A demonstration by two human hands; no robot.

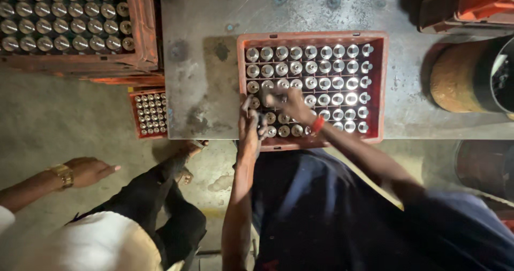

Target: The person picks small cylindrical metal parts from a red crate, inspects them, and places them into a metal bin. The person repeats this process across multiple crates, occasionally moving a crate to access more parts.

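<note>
Both hands work inside the red crate (377,89) on the metal table (203,62), among rows of shiny metal parts (325,67). The left hand (250,126) is curled at the crate's near left corner, the right hand (292,105) (blurred) over the middle rows; I cannot tell whether either grips anything. A bystander's hand (88,170) hangs well left.

A crate (377,89) sits on the tabletop (203,62) at its near edge, with rows of metal cylinders (324,67) standing inside. Both hands lie in its near-left part, the left hand (250,129) left of the right hand (292,106). A second filled crate (144,30) stands far left, a smaller one (149,113) below it, and a drum (466,78) at right.
</note>
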